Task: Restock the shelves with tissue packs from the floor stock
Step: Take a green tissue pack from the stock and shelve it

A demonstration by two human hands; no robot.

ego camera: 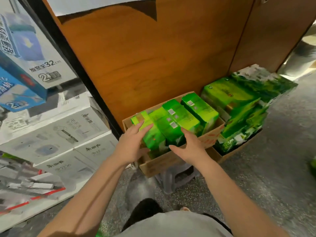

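An open cardboard box [164, 164] sits on a grey plastic stool, filled with several bright green tissue packs [181, 117] standing on edge. My left hand [132, 143] lies with straight fingers on the top of the nearest-left green pack [153, 136]. My right hand [189, 146] is spread at the box's near edge, fingers against the near side of a pack, thumb pointing left. Neither hand visibly grips a pack.
A second cardboard box [239, 147] to the right holds large wrapped green tissue bundles [242, 100]. An orange-brown wooden panel [145, 57] rises behind both. Stacked white and blue product cartons [56, 134] crowd the left. Speckled grey floor [273, 168] lies right and below.
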